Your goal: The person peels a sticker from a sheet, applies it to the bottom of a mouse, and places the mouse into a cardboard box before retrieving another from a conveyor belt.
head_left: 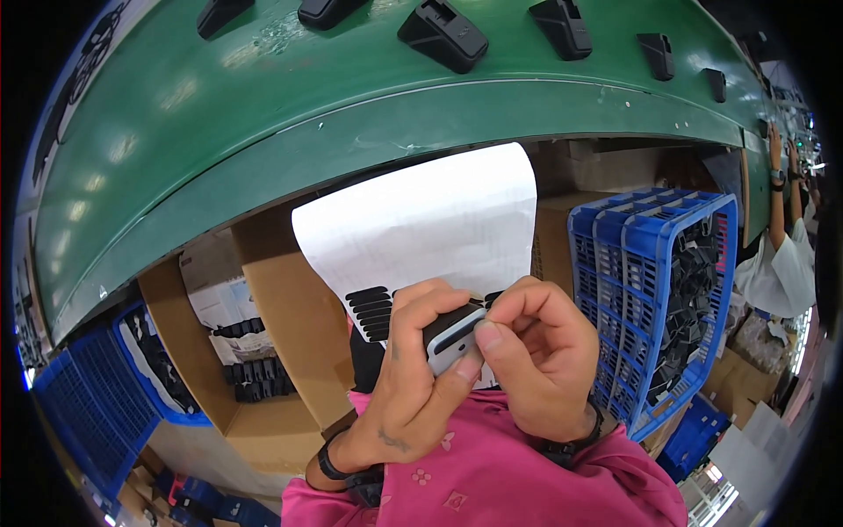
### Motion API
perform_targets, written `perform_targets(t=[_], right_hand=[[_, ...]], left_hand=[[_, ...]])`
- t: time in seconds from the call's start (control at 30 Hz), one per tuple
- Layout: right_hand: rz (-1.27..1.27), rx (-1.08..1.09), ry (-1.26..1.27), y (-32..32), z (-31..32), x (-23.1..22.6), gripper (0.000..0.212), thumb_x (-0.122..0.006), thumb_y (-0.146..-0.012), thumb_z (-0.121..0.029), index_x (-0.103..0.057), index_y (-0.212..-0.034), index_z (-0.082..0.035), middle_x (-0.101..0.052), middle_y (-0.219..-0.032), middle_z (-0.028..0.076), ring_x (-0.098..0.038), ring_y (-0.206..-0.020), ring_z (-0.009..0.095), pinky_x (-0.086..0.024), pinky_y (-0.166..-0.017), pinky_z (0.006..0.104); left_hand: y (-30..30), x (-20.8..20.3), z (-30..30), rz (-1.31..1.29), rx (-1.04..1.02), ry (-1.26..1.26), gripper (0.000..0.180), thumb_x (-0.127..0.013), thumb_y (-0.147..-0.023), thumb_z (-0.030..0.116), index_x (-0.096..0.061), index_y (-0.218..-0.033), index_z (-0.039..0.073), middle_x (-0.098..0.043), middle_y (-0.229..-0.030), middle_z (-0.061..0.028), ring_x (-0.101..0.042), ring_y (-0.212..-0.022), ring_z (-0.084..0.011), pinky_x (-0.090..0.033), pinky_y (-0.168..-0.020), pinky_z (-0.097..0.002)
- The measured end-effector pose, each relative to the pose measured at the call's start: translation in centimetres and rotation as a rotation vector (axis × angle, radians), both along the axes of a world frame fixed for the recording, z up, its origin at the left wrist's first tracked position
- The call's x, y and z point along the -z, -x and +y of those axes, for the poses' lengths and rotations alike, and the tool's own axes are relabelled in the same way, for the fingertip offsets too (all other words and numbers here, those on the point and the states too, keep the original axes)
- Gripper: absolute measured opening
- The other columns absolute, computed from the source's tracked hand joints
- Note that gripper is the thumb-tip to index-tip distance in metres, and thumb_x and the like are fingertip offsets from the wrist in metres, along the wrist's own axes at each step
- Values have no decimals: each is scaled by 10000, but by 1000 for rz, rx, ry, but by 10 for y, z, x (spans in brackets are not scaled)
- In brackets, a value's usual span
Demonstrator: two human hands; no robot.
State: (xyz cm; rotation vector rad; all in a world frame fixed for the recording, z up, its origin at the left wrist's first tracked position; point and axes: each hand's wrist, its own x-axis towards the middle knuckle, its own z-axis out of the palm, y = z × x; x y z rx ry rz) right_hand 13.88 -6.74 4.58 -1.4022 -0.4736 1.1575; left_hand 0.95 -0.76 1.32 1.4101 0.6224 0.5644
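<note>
Left hand [407, 373]: gripping small black-and-grey, rounded, plastic-looking part [453, 337] | right hand [546, 369]: fingers bent at its end, grip unclear | risk: uneven pressing may let part slip

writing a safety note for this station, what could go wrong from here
The black-and-grey part is held off the green bench, so it might drop if the left hand slips. The white sheet curls near the bench edge and could shift. Its black strips lie close to that hand and could be brushed.
</note>
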Motion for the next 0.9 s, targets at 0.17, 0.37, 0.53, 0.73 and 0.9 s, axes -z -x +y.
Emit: perform_targets(t=[0.17, 0.37, 0.53, 0.73, 0.9], right_hand=[[129, 58, -9, 2, 2, 8, 191, -575, -861, 57, -470, -1019, 31, -539, -877, 46, -533, -719, 61, -417, -618, 171], [19, -73, 107, -14, -20, 17, 165, -572, -884, -14, -493, -1026, 14, -552, -898, 40, -501, -726, 34, -403, -615, 172], [-29, -311, 13, -3, -33, 11, 249, -670, -846, -128, -567, -1012, 28, -605, -868, 36, -565, -766, 101, -462, -656, 248], [-307, -705, -93, -23, -39, 14, 331, -730, -754, -128, -597, -1024, 12, -600, -827, 120, -614, -705, 256, -478, -609, 313], [-397, -690, -41, -17, -24, 8, 368, -763, -731, -89, -623, -1051, 28, -633, -842, 114, -641, -680, 201, -505, -595, 291]], left_hand=[[3, -3, -3, 14, -34, 227, 467, -502, -877, 47, -320, -1303, -12, -390, -1214, -174, -481, -1052, -239, -399, -923, -334], [2, 1, -11, -239, -167, 544, 494, -508, -899, 112, -278, -1323, 8, -398, -1251, -167, -479, -1086, -223, -392, -949, -351], [2, 2, -27, -332, -280, 277, 491, -567, -884, 123, -302, -1285, 22, -417, -1255, -203, -482, -1092, -253, -395, -958, -394], [53, 2, -17, 24, 135, 180, 527, -768, -732, 98, -516, -1188, 20, -573, -1118, -183, -587, -1055, -276, -460, -906, -366], [49, -15, 8, 326, 287, -110, 547, -784, -687, 129, -567, -1179, 30, -625, -1045, -153, -635, -949, -220, -490, -826, -303]])
